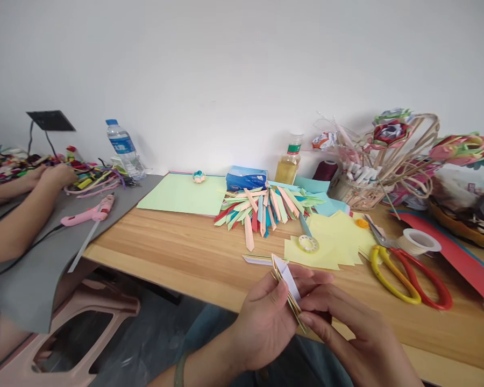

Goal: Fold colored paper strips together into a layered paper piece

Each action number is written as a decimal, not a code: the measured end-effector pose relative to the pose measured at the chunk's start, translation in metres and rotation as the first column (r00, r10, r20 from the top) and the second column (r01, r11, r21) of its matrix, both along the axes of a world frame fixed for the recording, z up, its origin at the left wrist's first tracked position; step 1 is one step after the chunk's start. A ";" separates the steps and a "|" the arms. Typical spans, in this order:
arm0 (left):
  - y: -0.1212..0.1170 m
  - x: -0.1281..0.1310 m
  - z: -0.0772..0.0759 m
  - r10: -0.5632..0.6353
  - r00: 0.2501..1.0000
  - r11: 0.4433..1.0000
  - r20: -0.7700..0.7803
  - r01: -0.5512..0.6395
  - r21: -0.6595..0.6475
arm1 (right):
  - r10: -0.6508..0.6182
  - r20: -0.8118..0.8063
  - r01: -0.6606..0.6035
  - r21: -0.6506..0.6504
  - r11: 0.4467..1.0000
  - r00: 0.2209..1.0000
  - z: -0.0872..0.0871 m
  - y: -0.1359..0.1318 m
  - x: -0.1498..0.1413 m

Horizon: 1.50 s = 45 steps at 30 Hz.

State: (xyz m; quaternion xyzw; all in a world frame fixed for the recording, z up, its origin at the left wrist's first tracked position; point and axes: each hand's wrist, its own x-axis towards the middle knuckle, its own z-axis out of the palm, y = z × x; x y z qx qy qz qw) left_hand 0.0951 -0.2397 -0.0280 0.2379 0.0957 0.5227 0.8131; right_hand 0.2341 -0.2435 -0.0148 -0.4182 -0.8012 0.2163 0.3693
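A small stack of folded paper strips (289,283), white on top with yellowish edges, is held at the front edge of the table. My left hand (262,317) is closed around it, thumb pressing from the near side. The fingertips of my right hand (342,328) pinch the lower end of the same stack. Just behind them more folded strips (258,259) lie on the wood. Beyond is a large heap of pointed folded paper strips (266,209) in pink, green, red and blue. A roll of tape (308,244) rests on yellow paper sheets (334,236).
Scissors (411,274) with yellow and red handles lie at right beside a white spool (419,241). Behind stand a tissue pack (246,178), a bottle of yellowish liquid (288,164) and a basket (357,191) of paper flowers. At left, a co-worker's hands (56,174) are near a pink glue gun (89,212).
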 end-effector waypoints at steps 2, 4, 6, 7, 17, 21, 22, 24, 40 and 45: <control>0.000 -0.001 0.000 -0.005 1.000 1.000 0.030 0.005 0.008 | -0.007 -0.032 0.006 -0.015 1.000 0.999 0.001 0.001 0.000; 0.000 -0.001 0.000 -0.008 0.998 1.000 0.058 0.008 0.008 | -0.027 -0.066 0.025 -0.034 0.999 0.997 0.002 0.001 -0.001; 0.000 -0.001 -0.001 -0.008 0.997 1.000 0.071 0.007 0.007 | -0.034 -0.075 0.029 -0.058 0.998 0.997 0.002 0.002 -0.001; 0.000 -0.001 -0.001 -0.007 0.997 1.000 0.074 0.006 0.006 | -0.029 -0.068 0.025 -0.069 0.997 0.997 0.001 0.001 -0.001; 0.000 0.000 -0.001 -0.005 0.999 0.999 0.033 0.006 -0.032 | -0.092 -0.001 0.091 0.157 0.983 0.996 -0.005 -0.009 -0.005; -0.001 0.001 0.001 0.018 1.000 1.000 0.016 -0.018 -0.008 | -0.096 0.041 0.084 0.236 0.968 0.995 -0.006 -0.010 -0.005; -0.001 0.002 0.001 0.024 1.000 1.000 0.011 -0.023 -0.007 | -0.097 0.050 0.082 0.243 0.967 0.994 -0.006 -0.010 -0.005; -0.001 0.002 0.002 0.032 1.000 0.999 -0.001 -0.032 -0.008 | -0.098 0.064 0.080 0.249 0.965 0.993 -0.006 -0.010 -0.004; 0.000 0.003 0.003 0.015 1.000 1.000 -0.004 -0.015 -0.012 | -0.076 0.105 0.045 0.270 0.962 0.992 -0.010 -0.008 0.000; 0.000 0.002 0.003 0.001 1.000 0.999 0.003 0.000 -0.035 | -0.076 0.051 0.065 0.194 0.979 0.996 -0.005 -0.009 -0.003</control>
